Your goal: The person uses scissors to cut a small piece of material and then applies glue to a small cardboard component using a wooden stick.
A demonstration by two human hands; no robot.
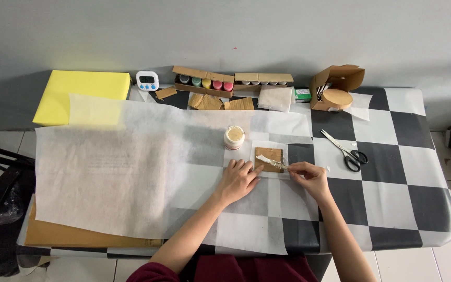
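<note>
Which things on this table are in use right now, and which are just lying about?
In use: left hand steadying the brown square piece; right hand holding a palette knife over it; open white jar beside it; white paper sheet underneath.

Lying about: scissors, timer, paint bottle boxes, yellow block, round wooden box.

On the counter (pixel 408 172), a jar (pixel 234 137) stands just left of and behind the cardboard square (pixel 269 157); scissors (pixel 346 151) lie to its right, boxes (pixel 232 83) along the far edge.
</note>
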